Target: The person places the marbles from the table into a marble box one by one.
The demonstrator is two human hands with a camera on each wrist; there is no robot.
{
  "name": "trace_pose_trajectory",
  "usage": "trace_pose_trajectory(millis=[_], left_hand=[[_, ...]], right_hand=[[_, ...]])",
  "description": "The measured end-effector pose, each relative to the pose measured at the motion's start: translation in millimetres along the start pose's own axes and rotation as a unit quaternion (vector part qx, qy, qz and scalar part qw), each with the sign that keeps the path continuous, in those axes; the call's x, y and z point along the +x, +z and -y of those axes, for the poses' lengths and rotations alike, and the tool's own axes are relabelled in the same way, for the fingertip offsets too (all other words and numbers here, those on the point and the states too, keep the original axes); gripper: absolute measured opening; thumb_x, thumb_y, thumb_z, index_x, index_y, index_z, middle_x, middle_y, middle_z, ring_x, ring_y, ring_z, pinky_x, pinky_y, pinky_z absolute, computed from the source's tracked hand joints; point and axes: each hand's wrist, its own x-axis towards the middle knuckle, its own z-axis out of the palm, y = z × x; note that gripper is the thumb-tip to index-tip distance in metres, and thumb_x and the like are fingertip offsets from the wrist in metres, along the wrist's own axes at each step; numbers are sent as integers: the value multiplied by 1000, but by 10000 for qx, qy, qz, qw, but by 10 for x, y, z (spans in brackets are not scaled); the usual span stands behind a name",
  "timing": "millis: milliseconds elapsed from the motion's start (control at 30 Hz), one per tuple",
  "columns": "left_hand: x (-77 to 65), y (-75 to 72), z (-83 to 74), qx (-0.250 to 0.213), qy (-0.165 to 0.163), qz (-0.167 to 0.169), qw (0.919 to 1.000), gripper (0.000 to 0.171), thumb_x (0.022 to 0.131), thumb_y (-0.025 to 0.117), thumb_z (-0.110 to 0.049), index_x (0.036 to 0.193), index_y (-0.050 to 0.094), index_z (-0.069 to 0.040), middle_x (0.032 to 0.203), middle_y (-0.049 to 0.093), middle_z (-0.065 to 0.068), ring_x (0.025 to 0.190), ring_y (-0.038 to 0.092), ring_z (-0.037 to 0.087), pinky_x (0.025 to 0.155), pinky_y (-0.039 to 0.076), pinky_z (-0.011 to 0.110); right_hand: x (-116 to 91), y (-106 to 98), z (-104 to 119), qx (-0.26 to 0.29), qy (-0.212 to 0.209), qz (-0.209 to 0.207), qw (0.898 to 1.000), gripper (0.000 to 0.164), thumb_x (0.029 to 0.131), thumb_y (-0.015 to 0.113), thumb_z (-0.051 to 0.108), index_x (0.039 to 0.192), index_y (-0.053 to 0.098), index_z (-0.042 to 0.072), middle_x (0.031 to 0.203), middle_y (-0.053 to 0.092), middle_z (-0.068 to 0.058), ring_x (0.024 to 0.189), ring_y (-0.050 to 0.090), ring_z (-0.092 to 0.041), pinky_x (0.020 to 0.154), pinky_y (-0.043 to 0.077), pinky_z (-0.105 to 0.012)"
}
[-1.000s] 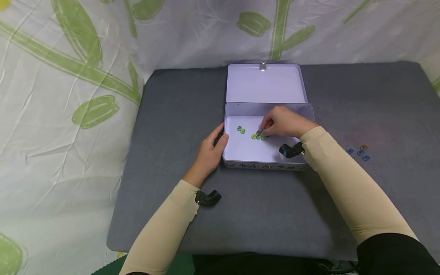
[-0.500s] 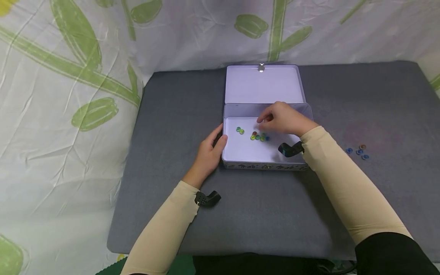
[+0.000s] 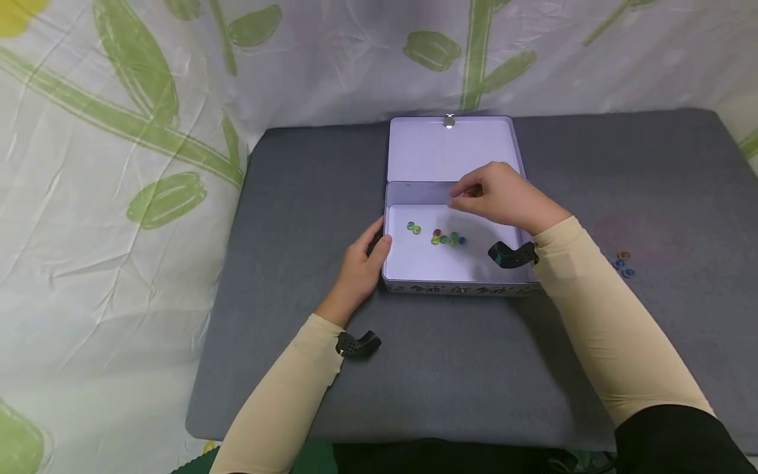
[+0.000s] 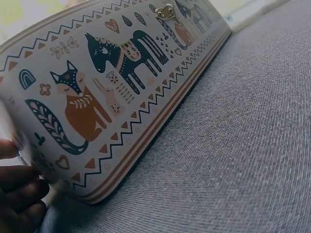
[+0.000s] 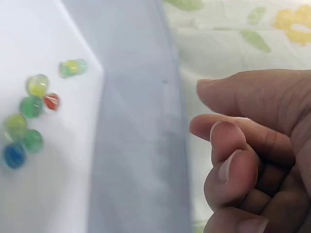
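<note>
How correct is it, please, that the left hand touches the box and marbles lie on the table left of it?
The side is wrong: the head view shows marbles on the table right of the box, which the left hand touches.

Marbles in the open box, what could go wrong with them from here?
The marbles lie loose, so they may roll if the left hand, against the side of the box, jolts it. In the head view, the right sleeve overlaps the table marbles; a low sweep might scatter them.
</note>
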Motion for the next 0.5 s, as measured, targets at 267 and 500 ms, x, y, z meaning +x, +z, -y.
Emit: trace_pose_trajectory(millis=[267, 500], left_hand=[[14, -30, 6, -70, 164, 53, 9998, 55, 109, 52, -27, 157, 47, -1, 157, 51, 19, 149, 43, 30, 124, 31, 48], [16, -50, -3, -40, 39, 66, 10000, 57, 109, 51, -31, 158, 46, -2, 159, 49, 18, 151, 40, 29, 125, 30, 48]], right_hand=[[-247, -289, 30, -237, 289, -319, 9988, 26, 101, 70, 30, 113, 82, 10, 98, 78, -7, 82, 61, -19, 70, 46, -27], [-492, -416, -200, -263, 718, -524, 9957, 33, 101, 71, 37, 115, 82, 10, 102, 78, -9, 81, 61, -19, 68, 46, -24]])
